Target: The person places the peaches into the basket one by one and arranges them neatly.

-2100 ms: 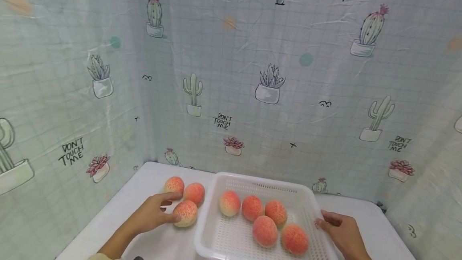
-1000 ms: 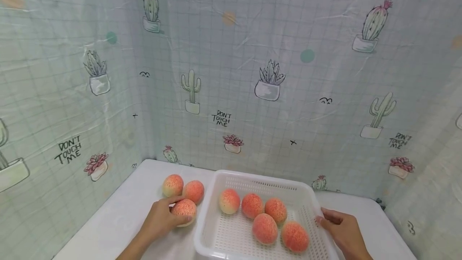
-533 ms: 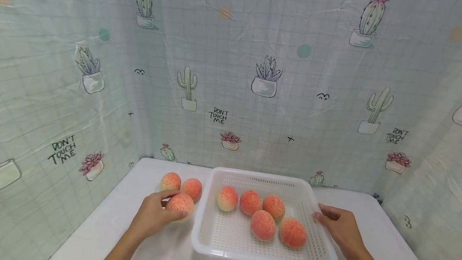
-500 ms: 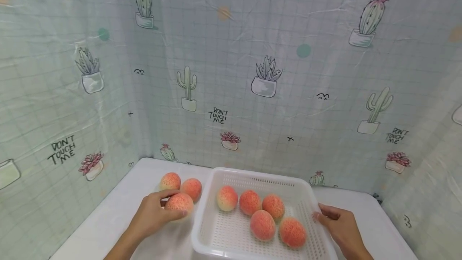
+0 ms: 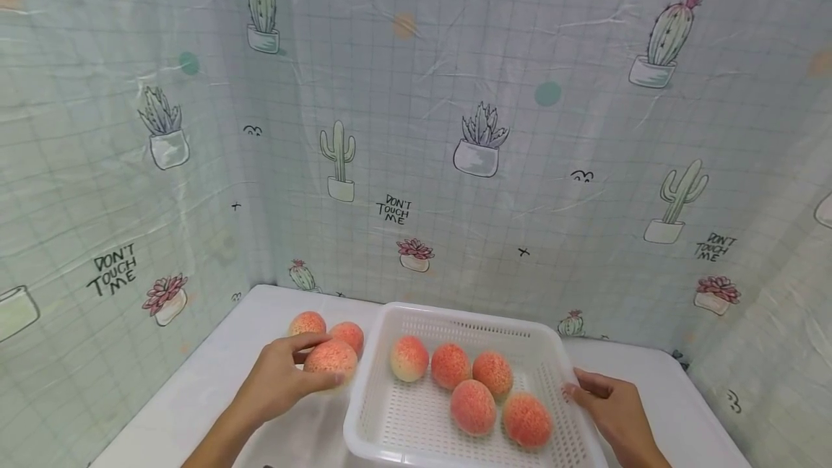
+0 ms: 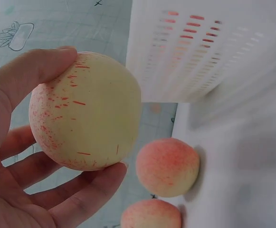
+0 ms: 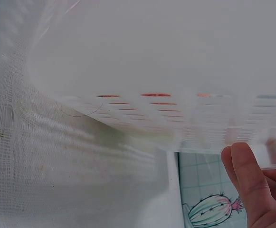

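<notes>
My left hand [image 5: 279, 375] grips a peach [image 5: 331, 361] with thumb and fingers curled round it. In the left wrist view this peach [image 6: 88, 111] shows its pale yellow side with red flecks, held above the table. Right behind it in the head view are two more peaches, a left one [image 5: 307, 323] and a right one [image 5: 347, 334], partly hidden. A white plastic basket [image 5: 455, 457] with slotted walls stands to the right, with several peaches inside. My right hand [image 5: 614, 406] holds the basket's right rim, its fingers [image 7: 247, 166] against the wall in the right wrist view.
The white table [image 5: 669, 381] reaches back to a curtain [image 5: 416, 128] printed with cacti, which closes off the back and both sides. The basket's left rim [image 5: 360, 396] rises close beside the held peach.
My left hand has closed round the front peach and lifted it off the table, most recently a little up and right. My right hand keeps its hold on the basket rim.
</notes>
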The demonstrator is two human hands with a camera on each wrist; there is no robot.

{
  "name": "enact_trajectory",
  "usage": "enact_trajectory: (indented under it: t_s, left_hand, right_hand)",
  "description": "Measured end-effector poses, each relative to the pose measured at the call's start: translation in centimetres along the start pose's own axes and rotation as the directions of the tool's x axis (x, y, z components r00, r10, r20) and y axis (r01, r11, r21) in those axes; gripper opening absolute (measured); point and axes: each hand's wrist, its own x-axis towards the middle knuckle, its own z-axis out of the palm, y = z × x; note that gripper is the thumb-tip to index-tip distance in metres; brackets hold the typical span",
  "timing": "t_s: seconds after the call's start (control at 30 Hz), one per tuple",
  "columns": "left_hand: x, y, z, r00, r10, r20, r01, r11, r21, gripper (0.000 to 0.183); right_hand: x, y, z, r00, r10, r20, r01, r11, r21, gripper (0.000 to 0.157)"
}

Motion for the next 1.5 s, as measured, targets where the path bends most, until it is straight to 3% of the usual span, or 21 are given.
enact_trajectory:
  t_s: [0.63,1.5]
  left_hand:
    - [-0.6,1.8,0.0,0.999,0.039,-0.005,-0.039,0.998,0.042,0.074]
    - [-1.5,3.7,0.3,0.993,0.106,0.051,-0.103,0.993,-0.058,0.065]
  right_hand:
    - [-0.1,0.1,0.4,1.000,0.019,-0.012,-0.019,1.000,0.007,0.060]
    - [-0.1,-0.1,0.1,1.000,0.003,-0.009,-0.003,1.000,0.012,0.063]
